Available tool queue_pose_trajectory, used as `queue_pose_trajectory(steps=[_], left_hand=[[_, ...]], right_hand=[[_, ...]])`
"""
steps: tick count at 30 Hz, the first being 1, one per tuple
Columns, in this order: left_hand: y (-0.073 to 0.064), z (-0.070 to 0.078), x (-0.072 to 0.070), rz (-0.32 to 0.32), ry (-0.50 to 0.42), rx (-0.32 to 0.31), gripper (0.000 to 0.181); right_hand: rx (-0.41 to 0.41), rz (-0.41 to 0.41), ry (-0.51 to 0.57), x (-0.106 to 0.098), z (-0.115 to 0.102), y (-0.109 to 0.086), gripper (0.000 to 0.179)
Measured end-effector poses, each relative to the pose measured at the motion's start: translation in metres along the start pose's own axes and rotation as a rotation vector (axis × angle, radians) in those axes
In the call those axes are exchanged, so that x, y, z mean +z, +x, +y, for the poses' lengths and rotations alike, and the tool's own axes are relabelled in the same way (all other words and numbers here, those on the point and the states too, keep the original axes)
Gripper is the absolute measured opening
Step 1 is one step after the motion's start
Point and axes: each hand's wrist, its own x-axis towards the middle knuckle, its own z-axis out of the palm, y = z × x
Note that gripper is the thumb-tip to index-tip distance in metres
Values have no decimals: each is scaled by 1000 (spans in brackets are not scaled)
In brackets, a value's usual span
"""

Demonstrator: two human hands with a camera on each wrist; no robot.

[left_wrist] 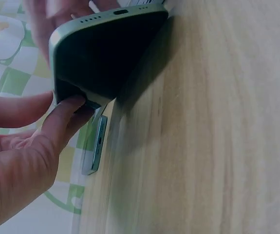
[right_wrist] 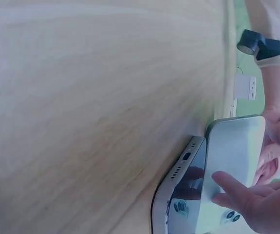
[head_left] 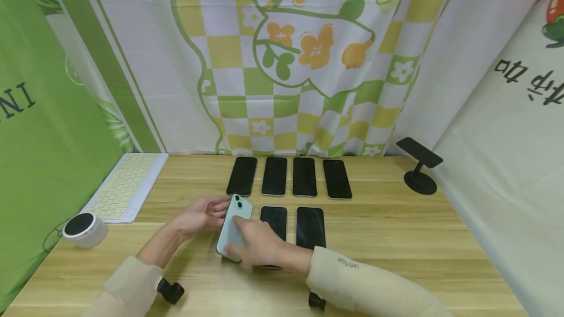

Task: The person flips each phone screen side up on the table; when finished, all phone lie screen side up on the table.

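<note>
A light mint smartphone [head_left: 225, 237] is tilted up off the table, its back with two camera lenses facing up and its dark screen [left_wrist: 110, 58] underneath. My left hand [head_left: 199, 219] pinches its left edge, thumb at the side and fingers under the screen, as the left wrist view shows. Straight fingers of my right hand [head_left: 260, 241] touch the back of the mint smartphone [right_wrist: 232, 151]. Just right of it lies a dark-screened phone [head_left: 274, 219], partly hidden by the right hand, and beside that another black phone [head_left: 310, 226].
Behind, a row of several phones [head_left: 275, 176] lies screen up. A keyboard [head_left: 125, 184] and a round white speaker [head_left: 85, 231] are at the left. A black phone stand [head_left: 420, 180] stands at the back right. Curtains [head_left: 317, 111] hang along the wooden table's [head_left: 396, 238] far edge.
</note>
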Motion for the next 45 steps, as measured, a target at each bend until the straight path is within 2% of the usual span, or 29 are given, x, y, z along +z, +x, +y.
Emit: queue_pose_trajectory(steps=[5,8,12,18,26,29,32,36,39,42,45], left_hand=[[-1,-1,3,-26,24,26,77],[-2,-3,3,-23,29,39,77],[-4,-1,6,0,60,55,77],[-7,9,16,61,185,64,73],[-6,5,20,75,289,150,64],[-6,1,18,32,323,156,64],[-6,-1,16,-57,305,164,69],[-7,-3,13,-204,145,161,84],[-7,-4,14,-265,101,177,97],[-7,-5,17,-250,204,219,102],[-8,-5,21,-196,350,228,104]], right_hand=[[102,87,324,-2,1,3,61],[148,120,467,-1,1,4,60],[211,145,582,-2,0,4,59],[279,158,752,-2,-2,6,62],[329,172,968,-2,0,5,58],[346,177,1031,-1,3,4,57],[361,186,1069,0,4,3,56],[362,202,1098,1,5,2,51],[360,205,1102,2,6,1,50],[357,206,1096,2,9,2,51],[358,203,1083,3,11,2,50]])
